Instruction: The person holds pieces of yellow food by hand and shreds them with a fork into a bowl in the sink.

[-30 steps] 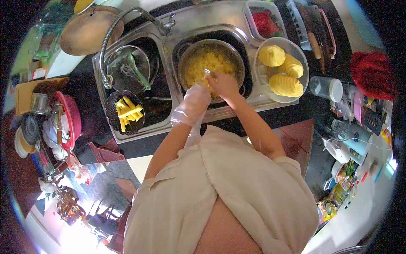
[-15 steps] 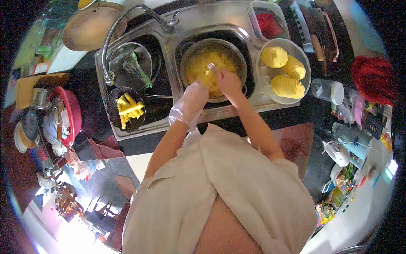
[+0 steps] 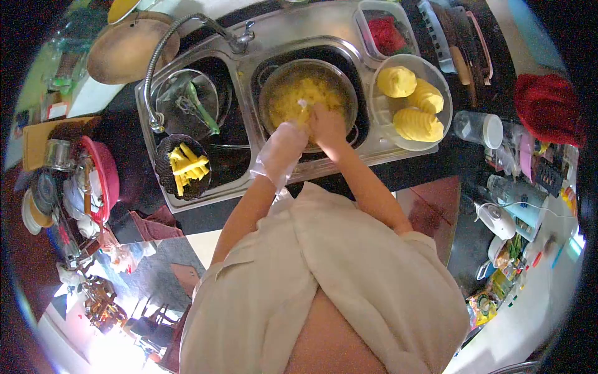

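My left hand [image 3: 285, 148], in a clear plastic glove, is closed on a yellow pineapple piece [image 3: 304, 116] over the metal pot [image 3: 354, 103]. Shredded pineapple [image 3: 311, 90] covers the inside of the pot, which sits in the right sink basin. Beside the left hand, my right hand [image 3: 327, 126] is closed around a fork [image 3: 302, 103]; only its bright tip shows, close to the piece. In a clear bowl [image 3: 376, 118] to the right lie 3 peeled pineapples [image 3: 418, 125] with spiral grooves.
Long pineapple strips [image 3: 188, 167] fill a dark basket [image 3: 163, 177] at the sink's left corner. A lidded pan or clear cover with a green-handled tool [image 3: 200, 109] lies in the left basin, under the faucet [image 3: 239, 42]. A container [image 3: 367, 47] with red contents stands behind the bowl.
My right hand has shifted slightly down and toward the left hand, and the fork's tines have moved down-left against the piece. The whole view has shifted slightly.
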The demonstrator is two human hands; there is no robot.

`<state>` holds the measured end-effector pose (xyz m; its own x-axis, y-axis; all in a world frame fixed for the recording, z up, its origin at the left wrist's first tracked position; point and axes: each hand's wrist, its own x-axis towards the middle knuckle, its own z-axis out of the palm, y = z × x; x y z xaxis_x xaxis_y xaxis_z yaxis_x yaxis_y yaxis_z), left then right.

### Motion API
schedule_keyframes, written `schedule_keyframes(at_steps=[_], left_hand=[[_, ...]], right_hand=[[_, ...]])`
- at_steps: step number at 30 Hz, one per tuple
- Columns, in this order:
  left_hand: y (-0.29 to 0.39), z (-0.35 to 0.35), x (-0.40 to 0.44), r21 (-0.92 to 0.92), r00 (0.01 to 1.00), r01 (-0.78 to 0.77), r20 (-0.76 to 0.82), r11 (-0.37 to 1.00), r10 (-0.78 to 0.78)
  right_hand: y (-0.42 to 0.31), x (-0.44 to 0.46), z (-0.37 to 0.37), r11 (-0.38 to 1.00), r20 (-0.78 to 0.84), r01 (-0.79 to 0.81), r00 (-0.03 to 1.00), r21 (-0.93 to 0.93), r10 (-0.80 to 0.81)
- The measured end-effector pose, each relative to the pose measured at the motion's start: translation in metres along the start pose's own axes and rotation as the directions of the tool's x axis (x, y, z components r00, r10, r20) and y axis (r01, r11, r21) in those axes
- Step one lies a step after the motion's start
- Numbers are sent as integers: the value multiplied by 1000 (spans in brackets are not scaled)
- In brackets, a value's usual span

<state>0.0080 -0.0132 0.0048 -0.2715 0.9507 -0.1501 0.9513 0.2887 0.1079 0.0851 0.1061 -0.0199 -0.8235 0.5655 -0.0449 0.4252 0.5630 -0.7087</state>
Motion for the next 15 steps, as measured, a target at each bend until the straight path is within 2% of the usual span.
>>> schedule_keyframes(at_steps=[1, 3, 4, 5, 6, 7, 8, 9, 10, 12, 13, 14, 15], left_hand=[[-3, 3, 0, 63, 998, -45, 43, 997, 43], [-10, 12, 6, 125, 995, -85, 66, 988, 78], [-13, 18, -2, 30, 999, -18, 31, 999, 17], [-15, 24, -5, -66, 999, 44, -5, 997, -45], [-12, 24, -6, -70, 999, 37, -1, 997, -37], [-8, 21, -8, -247, 998, 36, -48, 968, -49], [-6, 19, -7, -413, 992, 27, -99, 910, -75], [-8, 25, -6, -412, 992, 28, -100, 911, -76], [-11, 30, -6, -471, 995, 46, -56, 881, -82], [-19, 31, 5, -524, 996, 54, -35, 850, -85], [-21, 27, 7, -823, 909, 405, 314, 399, -275], [-22, 24, 8, -745, 711, 637, 667, -198, -223], [-23, 15, 12, -745, 711, 637, 667, -197, -223]], right_hand=[[3, -3, 10, 1000, -4, 1, 1000, 3, -1], [11, -7, 26, 986, 62, -32, 997, -164, 43], [10, -12, 28, 987, 70, -35, 996, -159, 46], [11, -15, 29, 991, 144, -23, 989, -131, 43], [9, -17, 25, 994, 215, -21, 976, -105, 44], [8, -14, 17, 994, 218, -31, 975, -106, 54], [11, -3, 8, 993, 150, -95, 983, -68, 104], [12, 3, 4, 988, 85, -152, 984, -22, 154], [9, -4, 11, 987, 87, -157, 984, -17, 158], [-2, -13, 20, 993, 183, -73, 979, -89, 89], [-7, -16, 16, 992, 166, -121, 978, -36, 125], [-8, -14, 8, 992, 167, -122, 978, -36, 127], [-8, -9, -3, 980, 156, -195, 970, 37, 187]])
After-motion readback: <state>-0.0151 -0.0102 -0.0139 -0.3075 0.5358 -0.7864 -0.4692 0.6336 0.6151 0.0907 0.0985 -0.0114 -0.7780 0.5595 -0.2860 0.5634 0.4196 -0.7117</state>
